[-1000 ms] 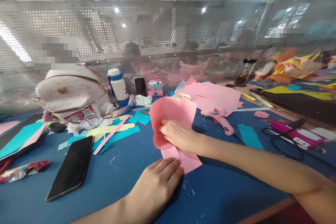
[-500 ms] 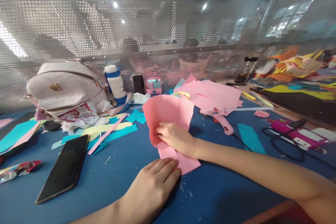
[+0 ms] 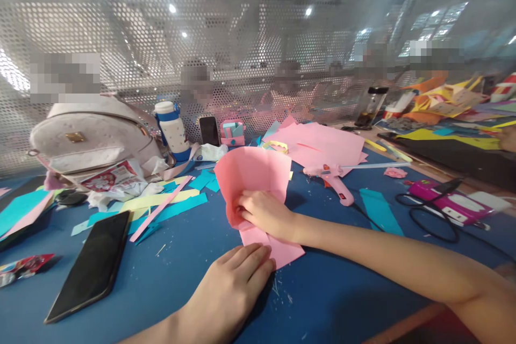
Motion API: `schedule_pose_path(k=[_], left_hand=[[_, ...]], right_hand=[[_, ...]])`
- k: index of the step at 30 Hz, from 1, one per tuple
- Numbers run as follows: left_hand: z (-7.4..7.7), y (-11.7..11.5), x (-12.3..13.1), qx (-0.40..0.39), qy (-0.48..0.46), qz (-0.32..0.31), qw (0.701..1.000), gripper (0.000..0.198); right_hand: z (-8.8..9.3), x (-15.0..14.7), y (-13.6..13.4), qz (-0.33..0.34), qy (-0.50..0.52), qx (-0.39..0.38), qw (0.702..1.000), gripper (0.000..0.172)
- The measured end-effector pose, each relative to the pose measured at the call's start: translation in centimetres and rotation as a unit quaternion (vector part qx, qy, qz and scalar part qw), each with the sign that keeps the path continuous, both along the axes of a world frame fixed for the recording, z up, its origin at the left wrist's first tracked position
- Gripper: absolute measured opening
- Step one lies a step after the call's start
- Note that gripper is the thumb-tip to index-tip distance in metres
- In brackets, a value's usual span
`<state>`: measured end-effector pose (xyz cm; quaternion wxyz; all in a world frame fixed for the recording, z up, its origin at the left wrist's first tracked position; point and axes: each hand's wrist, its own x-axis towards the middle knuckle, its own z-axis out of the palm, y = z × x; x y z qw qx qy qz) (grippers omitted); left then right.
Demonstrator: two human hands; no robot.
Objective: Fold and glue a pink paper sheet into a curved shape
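Note:
A sheet of pink paper [image 3: 258, 169] stands in front of me, its upper part curled up into an open funnel and its lower end flat on the blue table. My right hand [image 3: 268, 215] reaches into the curl from the right, with bent fingers pressing the paper at the fold; the fingertips are partly hidden. At the near end, my left hand [image 3: 242, 279] lies over the paper's lower edge, fingers together and curved down onto it. Its thumb is out of sight. To the right of the paper lies a pink glue gun [image 3: 334, 180] with a clear glue stick.
Left are a black phone [image 3: 91, 263], coloured paper strips [image 3: 161, 209], a white backpack [image 3: 97, 134] and a bottle [image 3: 171, 131]. Pink sheets [image 3: 326, 142] lie behind. On the right are a blue strip [image 3: 381, 212] and a purple power strip [image 3: 447, 201] with black cable. A perforated screen [image 3: 237, 32] stands behind.
The view has shifted slightly, so most things appear a little further left. Both hands keep the same places on the pink paper.

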<state>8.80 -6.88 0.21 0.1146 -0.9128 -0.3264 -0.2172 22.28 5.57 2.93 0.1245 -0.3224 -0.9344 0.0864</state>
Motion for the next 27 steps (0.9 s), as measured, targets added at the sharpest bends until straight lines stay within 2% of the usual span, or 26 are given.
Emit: schedule_pose_path(k=[13,21,27], left_hand=[[-0.1,0.0,-0.1,-0.010,-0.001,0.001,1.000,0.035],[-0.3,0.0,-0.1,-0.014,0.005,0.000,1.000,0.036],[-0.3,0.0,-0.1,-0.010,0.002,-0.003,1.000,0.035]], right_hand=[[1.3,0.0,-1.0,-0.008,-0.110,0.079,0.991,0.021],[1.2,0.2,-0.9,0.012,-0.092,0.097,0.991,0.016],[0.8,0.0,-0.9,0.039,-0.095,0.099,0.990,0.020]])
